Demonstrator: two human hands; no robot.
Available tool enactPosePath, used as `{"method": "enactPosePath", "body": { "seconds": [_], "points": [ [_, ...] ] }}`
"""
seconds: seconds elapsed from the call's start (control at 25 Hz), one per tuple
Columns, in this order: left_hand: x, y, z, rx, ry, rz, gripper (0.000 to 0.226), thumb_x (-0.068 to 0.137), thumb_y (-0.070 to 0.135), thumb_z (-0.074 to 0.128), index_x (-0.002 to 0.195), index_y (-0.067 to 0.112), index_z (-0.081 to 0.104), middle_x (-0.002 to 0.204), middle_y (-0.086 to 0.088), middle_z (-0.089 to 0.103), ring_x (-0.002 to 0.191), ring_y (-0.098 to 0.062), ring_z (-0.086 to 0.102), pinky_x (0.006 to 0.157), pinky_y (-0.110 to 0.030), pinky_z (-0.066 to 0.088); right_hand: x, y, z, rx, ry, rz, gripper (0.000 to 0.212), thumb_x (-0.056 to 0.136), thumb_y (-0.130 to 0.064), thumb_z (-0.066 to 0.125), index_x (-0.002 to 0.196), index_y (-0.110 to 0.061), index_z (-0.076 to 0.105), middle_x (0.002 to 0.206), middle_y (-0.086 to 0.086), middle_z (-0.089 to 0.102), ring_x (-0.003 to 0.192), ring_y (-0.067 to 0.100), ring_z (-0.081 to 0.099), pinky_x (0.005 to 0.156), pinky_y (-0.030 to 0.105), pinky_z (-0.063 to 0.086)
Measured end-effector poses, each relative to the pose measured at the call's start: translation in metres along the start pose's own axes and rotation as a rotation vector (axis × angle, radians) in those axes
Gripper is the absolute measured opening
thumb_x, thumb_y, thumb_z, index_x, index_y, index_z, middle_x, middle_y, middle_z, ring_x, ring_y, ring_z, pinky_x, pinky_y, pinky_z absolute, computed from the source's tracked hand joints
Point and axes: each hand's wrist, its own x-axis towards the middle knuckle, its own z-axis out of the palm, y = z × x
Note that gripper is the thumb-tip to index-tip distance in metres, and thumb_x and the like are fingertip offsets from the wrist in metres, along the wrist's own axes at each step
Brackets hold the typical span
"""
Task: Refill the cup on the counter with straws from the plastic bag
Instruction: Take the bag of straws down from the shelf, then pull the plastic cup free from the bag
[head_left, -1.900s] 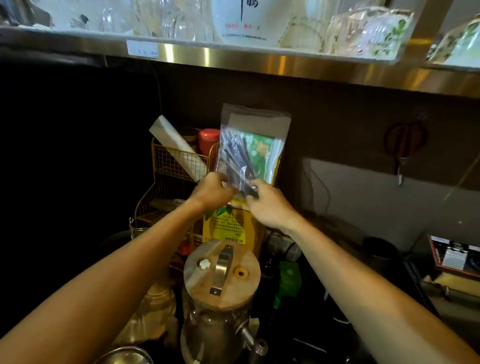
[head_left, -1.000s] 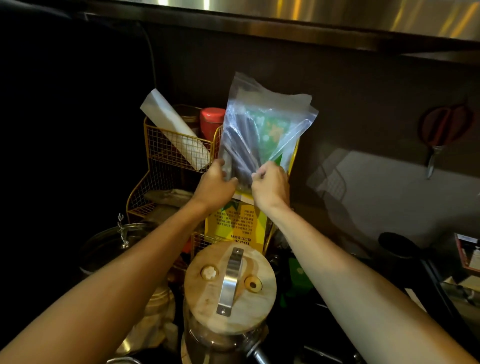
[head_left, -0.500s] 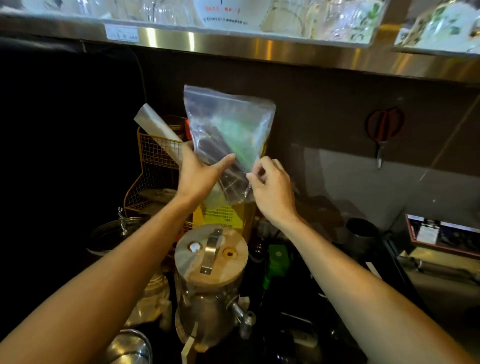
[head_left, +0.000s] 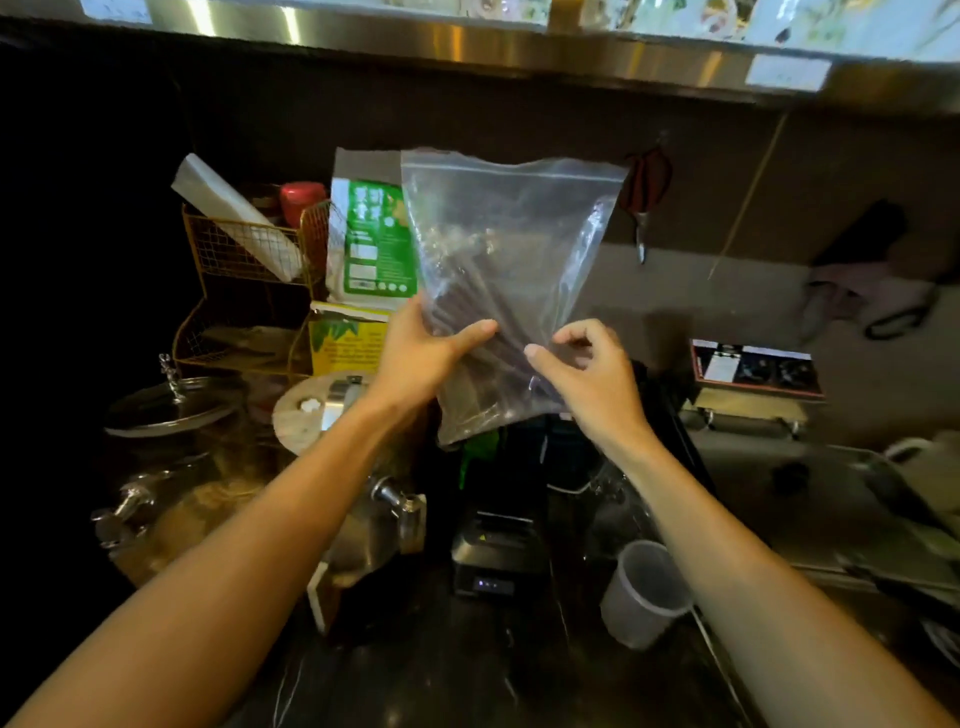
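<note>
Above counter | left hand (head_left: 421, 358) grip clasps plastic bag (head_left: 506, 270) | cup (head_left: 644, 592) below

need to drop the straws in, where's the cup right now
In the head view the cup sits low right of centre on the dark counter, beside the right forearm, right of the small black machine.

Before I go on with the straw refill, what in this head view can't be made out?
- Plastic bag zip seal: too blurred to tell open or closed.
- Straws: count hidden, dark and bunched.
- Cup: inside dim, contents unclear.
- Right hand grip: fingers curl at the bag, contact unclear.
- Left hand holds the bag.
</note>
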Motion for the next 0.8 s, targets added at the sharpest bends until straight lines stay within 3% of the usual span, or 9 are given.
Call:
{"method": "enactPosePath", "body": {
  "seconds": [0.16, 0.28, 0.4, 0.52, 0.68, 0.8],
  "points": [
    [-0.046, -0.022, 0.042, -0.032, -0.11, -0.068, 0.034, 0.082, 0.001, 0.082, 0.111, -0.008, 0.068, 0.105, -0.016, 0.079, 0.094, -0.019, 0.078, 0.084, -0.032, 0.062, -0.04, 0.029, -0.053, 0.145, 0.084, 0.16, 0.047, 0.089, -0.03, 0.081, 0.124, -0.02, 0.053, 0.125, -0.001, 0.062, 0.113, 0.014, 0.065, 0.091, 0.027, 0.055],
    [-0.077, -0.043, 0.062, -0.083, -0.218, -0.16, 0.036, 0.084, 0.004, 0.082, 0.117, 0.0, 0.068, 0.11, -0.013, 0.079, 0.102, -0.023, 0.077, 0.09, -0.037, 0.062, -0.066, 0.053, -0.083, 0.23, 0.069, 0.238, 0.049, 0.091, -0.022, 0.079, 0.133, -0.013, 0.055, 0.115, 0.006, 0.074, 0.106, 0.018, 0.073, 0.093, 0.034, 0.058],
    [-0.109, -0.065, 0.082, -0.076, -0.29, -0.227, 0.036, 0.085, 0.006, 0.081, 0.119, 0.003, 0.068, 0.11, -0.012, 0.079, 0.103, -0.025, 0.077, 0.092, -0.041, 0.062, -0.093, 0.08, -0.104, 0.178, 0.062, 0.312, 0.032, 0.092, -0.02, 0.078, 0.12, -0.016, 0.062, 0.105, 0.012, 0.074, 0.102, 0.024, 0.074, 0.093, 0.04, 0.059],
    [-0.136, -0.087, 0.096, -0.057, -0.304, -0.275, 0.035, 0.085, 0.004, 0.08, 0.118, 0.005, 0.07, 0.108, -0.01, 0.08, 0.1, -0.022, 0.078, 0.091, -0.041, 0.063, -0.122, 0.111, -0.114, 0.103, 0.082, 0.336, 0.022, 0.092, -0.017, 0.077, 0.105, -0.002, 0.068, 0.105, 0.024, 0.072, 0.1, 0.033, 0.073, 0.089, 0.044, 0.06],
    [-0.172, -0.114, 0.103, -0.058, -0.323, -0.38, 0.039, 0.083, 0.003, 0.082, 0.121, 0.004, 0.07, 0.107, -0.008, 0.081, 0.099, -0.021, 0.078, 0.087, -0.036, 0.064, -0.164, 0.146, -0.118, 0.028, 0.043, 0.385, 0.018, 0.095, -0.019, 0.074, 0.095, -0.002, 0.072, 0.092, 0.016, 0.073, 0.081, 0.016, 0.069, 0.072, 0.03, 0.052],
    [-0.197, -0.132, 0.101, -0.04, -0.323, -0.477, 0.033, 0.081, 0.002, 0.083, 0.112, 0.008, 0.073, 0.101, -0.004, 0.082, 0.095, -0.02, 0.079, 0.084, -0.034, 0.064, -0.192, 0.163, -0.122, -0.004, -0.005, 0.421, 0.016, 0.097, -0.019, 0.072, 0.092, -0.004, 0.075, 0.087, 0.008, 0.073, 0.072, 0.0, 0.065, 0.064, 0.018, 0.053]
  ]
}}
